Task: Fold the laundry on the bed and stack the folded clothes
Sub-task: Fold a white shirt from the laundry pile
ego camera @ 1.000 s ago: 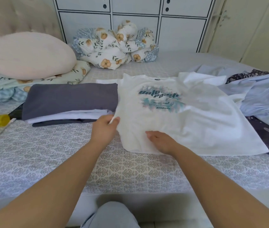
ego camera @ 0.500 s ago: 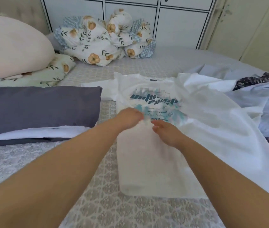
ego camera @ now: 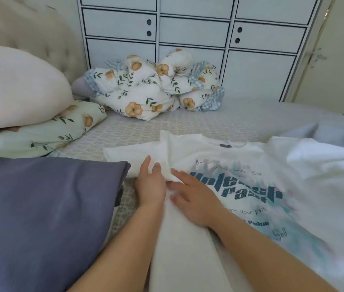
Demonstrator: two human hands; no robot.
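A white T-shirt (ego camera: 240, 186) with a teal print lies face up on the bed, its left side folded inward in a long strip. My left hand (ego camera: 150, 184) lies flat on the shirt near its left sleeve (ego camera: 124, 154), fingers straight. My right hand (ego camera: 194, 197) presses the shirt beside it, fingers spread, a small bunch of cloth between the two hands. To the left sits the stack of folded clothes (ego camera: 40, 211), topped by a purple-grey piece.
A large cream pillow (ego camera: 17, 89) and floral bedding (ego camera: 152, 87) lie at the head of the bed (ego camera: 188, 123). More loose white and pale blue laundry (ego camera: 325, 144) lies at the right. White cabinet doors (ego camera: 188, 39) stand behind.
Both hands slid up the shirt from its bottom hem to the left sleeve area. The view moved closer and lower over the shirt.
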